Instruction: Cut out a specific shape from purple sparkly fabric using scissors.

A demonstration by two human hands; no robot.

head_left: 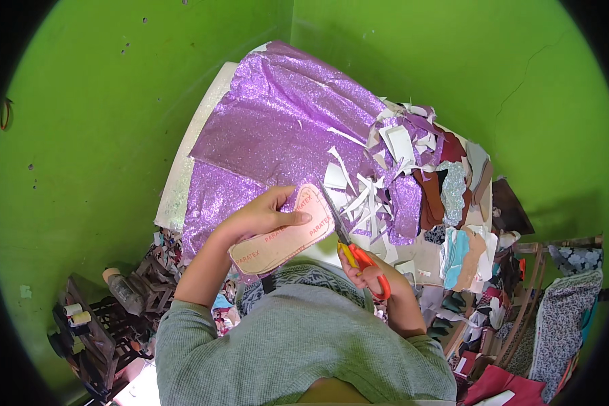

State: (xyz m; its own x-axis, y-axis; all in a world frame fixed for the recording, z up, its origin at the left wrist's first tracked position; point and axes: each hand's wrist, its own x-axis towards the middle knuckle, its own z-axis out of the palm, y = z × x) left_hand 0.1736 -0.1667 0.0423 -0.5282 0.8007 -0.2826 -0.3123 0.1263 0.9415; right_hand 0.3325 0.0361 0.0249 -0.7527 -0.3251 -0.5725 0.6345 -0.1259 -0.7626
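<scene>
Clamping a beige piece (pixel 287 241) mid-frame is the left hand (pixel 258 215); just right, the right hand (pixel 361 273) is gripping scissors (pixel 344 235).

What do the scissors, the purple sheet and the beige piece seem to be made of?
Scissors: grey blades, likely metal; smooth orange and yellow handles, probably plastic. 
Purple sheet: glittery finish, softly creased, so perhaps coated fabric or synthetic leather; the base is unclear. 
Beige piece: matte and flat, keeping its shape in the left hand, so perhaps stiff board.
</scene>
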